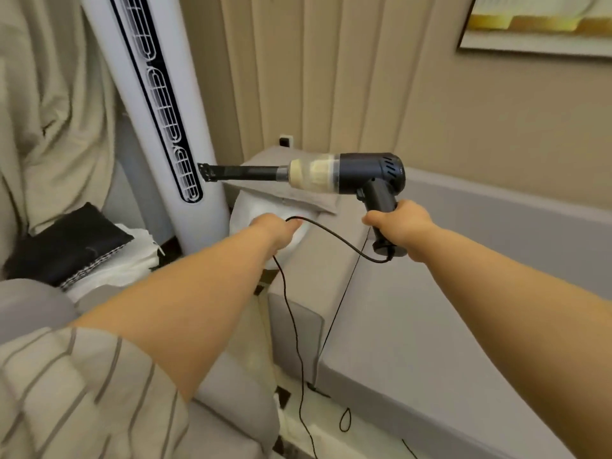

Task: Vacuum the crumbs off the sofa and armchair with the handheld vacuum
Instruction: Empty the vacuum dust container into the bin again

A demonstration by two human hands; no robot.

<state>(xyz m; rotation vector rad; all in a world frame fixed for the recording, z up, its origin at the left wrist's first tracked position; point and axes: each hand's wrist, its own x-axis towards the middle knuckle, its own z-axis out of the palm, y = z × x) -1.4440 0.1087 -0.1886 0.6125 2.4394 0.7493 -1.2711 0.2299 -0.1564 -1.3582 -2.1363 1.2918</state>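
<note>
The right hand [399,223] is wrapping its curled fingers round the black grip of the vacuum [344,173], holding it up in the air. From that grip the body is running leftward: motor housing, then the clear dust cup, then the narrow black nozzle [238,172], whose tip is ending just in front of the white tower fan [145,94]. So the long axis is lying nearly level, pointing left and away from the sofa [430,309] seat, which is sitting below and to the right of the grip. The nozzle is touching no cushion. To reach the seat the tip would, I judge, have to swing down and rightward; the right hand is the one nearer that surface.

The left hand [276,231] is pinching the thin black cord [334,238], which is looping from the handle's base across to those fingers and then trailing down to the floor beside the sofa arm.

The dust cup is looking pale and cloudy inside; whether that is filter or collected debris I cannot tell. No crumbs are showing on the grey cushion at this blur.
</note>
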